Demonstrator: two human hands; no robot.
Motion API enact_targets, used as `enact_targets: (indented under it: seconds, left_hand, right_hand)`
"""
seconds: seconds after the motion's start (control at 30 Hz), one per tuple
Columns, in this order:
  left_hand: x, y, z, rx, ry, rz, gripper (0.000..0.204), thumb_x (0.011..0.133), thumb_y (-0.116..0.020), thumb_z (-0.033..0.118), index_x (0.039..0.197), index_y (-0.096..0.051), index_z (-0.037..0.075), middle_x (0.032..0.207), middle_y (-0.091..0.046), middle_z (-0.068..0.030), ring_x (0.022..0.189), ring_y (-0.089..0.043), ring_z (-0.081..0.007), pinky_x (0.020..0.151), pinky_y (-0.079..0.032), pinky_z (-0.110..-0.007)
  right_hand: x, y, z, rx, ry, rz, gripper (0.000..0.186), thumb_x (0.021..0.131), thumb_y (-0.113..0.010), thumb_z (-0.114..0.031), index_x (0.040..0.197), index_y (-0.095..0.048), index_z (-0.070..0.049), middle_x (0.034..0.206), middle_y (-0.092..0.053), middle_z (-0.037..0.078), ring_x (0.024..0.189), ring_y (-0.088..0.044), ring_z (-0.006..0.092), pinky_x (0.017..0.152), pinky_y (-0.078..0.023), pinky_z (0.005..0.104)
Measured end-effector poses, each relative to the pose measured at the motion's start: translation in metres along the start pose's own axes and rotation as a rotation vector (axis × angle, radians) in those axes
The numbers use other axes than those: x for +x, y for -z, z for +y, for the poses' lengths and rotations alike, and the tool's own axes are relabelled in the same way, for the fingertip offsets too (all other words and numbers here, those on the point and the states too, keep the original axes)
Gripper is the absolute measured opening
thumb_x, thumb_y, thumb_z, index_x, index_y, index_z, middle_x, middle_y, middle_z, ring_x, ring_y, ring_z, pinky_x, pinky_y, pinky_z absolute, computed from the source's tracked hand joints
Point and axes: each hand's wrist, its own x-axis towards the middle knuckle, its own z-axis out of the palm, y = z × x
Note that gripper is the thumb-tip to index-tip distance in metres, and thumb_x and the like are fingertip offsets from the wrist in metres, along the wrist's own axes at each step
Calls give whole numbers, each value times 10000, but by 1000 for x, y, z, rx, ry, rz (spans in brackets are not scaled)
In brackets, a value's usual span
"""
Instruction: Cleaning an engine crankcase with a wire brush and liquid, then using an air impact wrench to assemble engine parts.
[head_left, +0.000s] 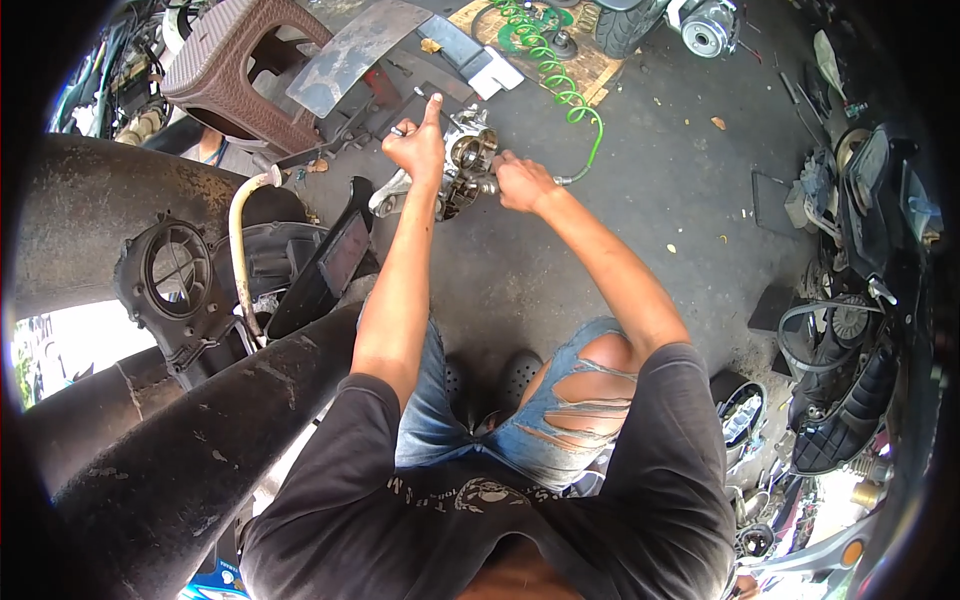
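Observation:
A grey metal engine part (468, 158) with round openings is held above the concrete floor in front of me. My left hand (417, 145) grips its left side, with the forefinger pointing up and away. My right hand (522, 182) is closed on a small metal tool or fitting pressed against the part's right side. A green coiled air hose (556, 82) runs from the floor behind toward my right hand; I cannot tell whether it joins what that hand holds.
A brown plastic stool (240, 75) and a grey metal sheet (355, 52) lie at the back left. Dark scooter body panels (180, 270) crowd my left side. More scooter parts (850, 330) are piled on the right. A tyre (628, 25) stands at the top.

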Motion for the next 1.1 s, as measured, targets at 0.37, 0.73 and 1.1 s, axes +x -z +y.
enact_targets:
  seconds: [0.37,0.73,1.1]
  left_hand:
    - [1,1,0,-3,10,-13,740,690,-887,273,477,-204,84,471,-265,50,503,-233,-99,434,-229,-349]
    - [4,4,0,42,8,-9,732,694,-883,268,479,-206,87,472,-272,46,508,-235,-104,450,-241,-353]
    - [5,5,-2,52,5,-6,729,689,-886,260,482,-208,91,480,-275,54,511,-236,-97,447,-236,-342]
  right_hand:
    - [11,7,10,28,-172,101,394,788,-595,-67,1157,-513,45,1277,-502,251,1074,-595,426,919,-502,474]
    - [18,15,23,7,-248,51,402,797,-606,-75,1175,-530,38,1269,-516,234,1092,-600,400,927,-510,453]
    - [19,-2,12,-54,-169,-176,349,803,-641,-138,1118,-634,12,1235,-573,205,1127,-593,358,938,-507,425]
